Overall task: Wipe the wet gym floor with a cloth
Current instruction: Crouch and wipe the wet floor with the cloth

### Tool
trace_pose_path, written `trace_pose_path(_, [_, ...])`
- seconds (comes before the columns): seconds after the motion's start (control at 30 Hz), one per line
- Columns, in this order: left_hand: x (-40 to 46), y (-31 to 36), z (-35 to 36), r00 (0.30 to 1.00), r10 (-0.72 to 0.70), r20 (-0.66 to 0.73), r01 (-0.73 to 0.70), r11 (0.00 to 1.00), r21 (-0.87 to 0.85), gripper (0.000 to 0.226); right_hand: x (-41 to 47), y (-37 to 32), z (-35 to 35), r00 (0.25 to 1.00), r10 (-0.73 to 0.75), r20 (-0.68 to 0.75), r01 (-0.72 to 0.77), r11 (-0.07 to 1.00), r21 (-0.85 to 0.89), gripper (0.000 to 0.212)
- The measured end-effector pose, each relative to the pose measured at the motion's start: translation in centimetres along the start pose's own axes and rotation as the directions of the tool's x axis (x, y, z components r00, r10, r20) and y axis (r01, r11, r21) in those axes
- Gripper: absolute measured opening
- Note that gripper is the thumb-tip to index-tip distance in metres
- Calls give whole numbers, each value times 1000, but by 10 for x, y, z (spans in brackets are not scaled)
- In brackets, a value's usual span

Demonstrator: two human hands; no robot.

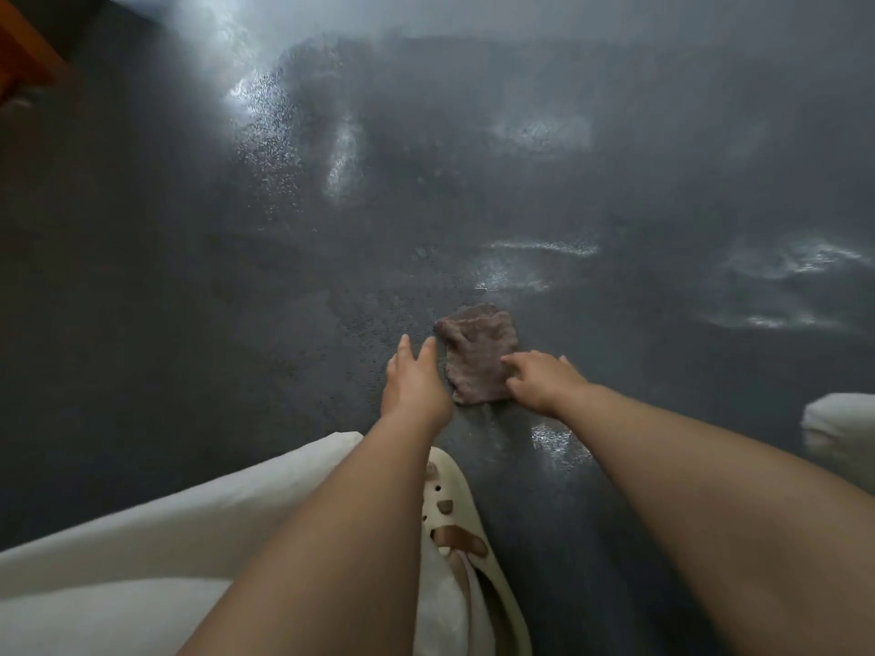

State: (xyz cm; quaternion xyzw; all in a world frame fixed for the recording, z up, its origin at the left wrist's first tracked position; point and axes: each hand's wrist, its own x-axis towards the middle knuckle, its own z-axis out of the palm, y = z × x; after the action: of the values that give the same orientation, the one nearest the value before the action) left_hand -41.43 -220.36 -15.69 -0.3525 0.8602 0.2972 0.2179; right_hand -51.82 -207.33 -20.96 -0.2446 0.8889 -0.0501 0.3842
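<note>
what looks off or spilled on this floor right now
Water lies in shiny streaks on the dark floor beyond the brown cloth, with another wet patch near the right hand. Nothing looks damaged.

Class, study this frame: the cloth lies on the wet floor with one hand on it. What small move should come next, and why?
Probably press the right hand flat on the brown cloth and push it forward. Its fingers rest only on the cloth's near right edge, the left hand is open beside the cloth, and shiny wet patches lie just beyond it on the floor.
</note>
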Motion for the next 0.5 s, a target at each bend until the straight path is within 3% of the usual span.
trace_pose_path(0.2, [-36,13,-11,994,94,-52,-92,995,32,79,-44,-7,-3,984,124,-127,-112,988,103,38])
trace_pose_path(0.5, [-45,23,1,996,90,-11,-87,977,193,79,-38,-29,-1,989,68,-129,-40,977,208,39])
